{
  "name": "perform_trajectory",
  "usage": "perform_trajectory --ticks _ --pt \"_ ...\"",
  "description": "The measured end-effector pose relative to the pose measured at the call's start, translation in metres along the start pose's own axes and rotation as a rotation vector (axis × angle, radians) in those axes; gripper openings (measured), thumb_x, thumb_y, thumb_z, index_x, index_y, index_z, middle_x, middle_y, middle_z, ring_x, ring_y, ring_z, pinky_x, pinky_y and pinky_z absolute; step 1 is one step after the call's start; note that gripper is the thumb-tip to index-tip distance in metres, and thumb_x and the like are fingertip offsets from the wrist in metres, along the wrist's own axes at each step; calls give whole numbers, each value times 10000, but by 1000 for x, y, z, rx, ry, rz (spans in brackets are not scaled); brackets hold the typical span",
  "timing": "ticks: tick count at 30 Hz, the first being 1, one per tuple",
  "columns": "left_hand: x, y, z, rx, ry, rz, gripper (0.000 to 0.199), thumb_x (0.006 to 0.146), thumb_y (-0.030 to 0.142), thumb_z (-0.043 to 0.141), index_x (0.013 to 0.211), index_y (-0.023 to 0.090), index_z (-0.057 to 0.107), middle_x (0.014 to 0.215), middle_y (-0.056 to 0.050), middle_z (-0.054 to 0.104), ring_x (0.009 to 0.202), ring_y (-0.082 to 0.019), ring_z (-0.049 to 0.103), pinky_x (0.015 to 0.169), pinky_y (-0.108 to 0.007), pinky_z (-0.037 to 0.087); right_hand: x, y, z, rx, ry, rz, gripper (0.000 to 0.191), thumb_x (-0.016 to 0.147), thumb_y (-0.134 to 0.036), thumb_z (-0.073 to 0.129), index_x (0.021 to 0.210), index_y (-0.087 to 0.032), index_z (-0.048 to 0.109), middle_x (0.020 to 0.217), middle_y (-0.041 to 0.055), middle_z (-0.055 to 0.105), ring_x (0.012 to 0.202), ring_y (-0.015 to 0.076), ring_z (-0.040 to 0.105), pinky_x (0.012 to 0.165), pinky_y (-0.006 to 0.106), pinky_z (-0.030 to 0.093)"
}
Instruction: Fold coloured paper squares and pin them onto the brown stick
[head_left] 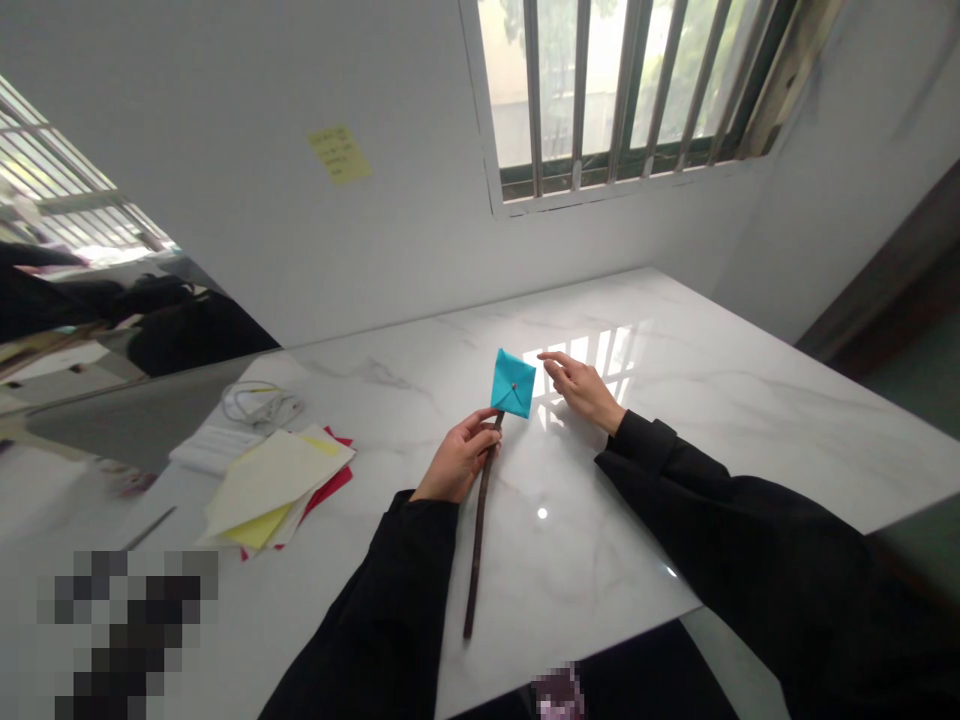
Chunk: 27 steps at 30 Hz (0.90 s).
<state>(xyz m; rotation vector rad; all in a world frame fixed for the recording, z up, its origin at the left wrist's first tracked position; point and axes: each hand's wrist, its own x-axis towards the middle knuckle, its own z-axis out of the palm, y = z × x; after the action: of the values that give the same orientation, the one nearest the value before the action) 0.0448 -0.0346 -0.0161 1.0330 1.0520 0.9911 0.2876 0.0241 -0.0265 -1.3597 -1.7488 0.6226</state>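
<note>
Turquoise paper square (514, 378) sits just left of the right hand (585, 393), its empty fingers loosely extended; left hand (459, 460), nearer, pinches the stick (479, 540), which runs toward the near side of the desk (750, 400).

So your left arm (375, 600) reaches up and in from the bottom edge, black sleeve down to the wrist, and your left hand (456, 457) is in a pinch, thumb and fingers closed up. Your right arm (720, 530) comes in from the lower right, also black-sleeved. Your right hand (589, 395) is kinda loose, index finger (555, 357) sticking out to the left, other fingers bent underneath. Hands are apart, btw.
</note>
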Motion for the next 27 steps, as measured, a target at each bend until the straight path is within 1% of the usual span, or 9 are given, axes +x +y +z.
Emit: perform_trajectory --ticks 4,6,8,10,13,16,21,24,27 --pt "-1 2 3 2 0 -11 498 652 233 813 1130 145 708 812 2 639 686 -114 544 665 -250 427 -1 -3 -3 9 -43 -48 704 1051 -702 318 1445 -223 651 781 29 676 725 193 598 770 288 437" --pt "-1 2 3 -6 -4 -11 502 648 235 816 1131 147 711 810 3 642 683 -112 542 661 -249 425 0 -1 -2 -66 -113 65 788 1035 -746 276 1086 -183 826 696 57 651 703 207 596 777 308 429" --pt "-1 2 2 -14 -12 -7 509 647 238 818 1136 147 711 814 4 646 679 -109 539 657 -246 422 2 4 -2 -140 -175 177 860 1028 -761 252 698 -179 792 617 83 618 666 213 583 784 328 414" --pt "0 1 1 -18 -18 -4 503 650 234 819 1132 145 709 818 6 644 678 -104 536 653 -241 419 3 8 -1 -164 -189 205 853 1038 -740 262 565 -189 711 620 95 632 671 215 587 799 334 404" --pt "1 0 -1 -18 -23 -4 487 656 229 822 1121 143 704 823 10 637 680 -102 537 652 -238 419 4 9 0 -154 -132 149 755 1073 -655 289 682 -193 741 693 87 671 721 221 613 789 323 399" --pt "1 -1 -1 -8 -25 0 481 663 238 824 1120 146 703 827 10 634 680 -105 539 651 -241 420 2 5 -1 -101 -33 61 599 1086 -589 334 1029 -194 780 765 61 686 753 216 632 752 299 406" --pt "0 0 1 -12 -23 -6 471 658 241 822 1107 154 710 820 9 632 678 -106 536 657 -242 419 -1 -2 -4 -2 24 -33 638 1069 -648 342 1503 -245 578 760 12 669 705 201 609 739 286 425" --pt "0 0 0 -7 -23 -13 492 658 236 816 1134 156 720 820 4 638 684 -109 536 667 -245 423 2 1 -4 -104 -93 77 725 1045 -718 307 1127 -207 815 702 51 667 710 222 622 764 304 424" --pt "1 -1 -1 -4 -26 -7 513 658 238 818 1156 154 724 826 1 645 687 -113 533 672 -253 425 4 7 -3 -179 -168 191 845 1040 -739 254 653 -195 773 611 84 637 676 231 620 773 320 414"
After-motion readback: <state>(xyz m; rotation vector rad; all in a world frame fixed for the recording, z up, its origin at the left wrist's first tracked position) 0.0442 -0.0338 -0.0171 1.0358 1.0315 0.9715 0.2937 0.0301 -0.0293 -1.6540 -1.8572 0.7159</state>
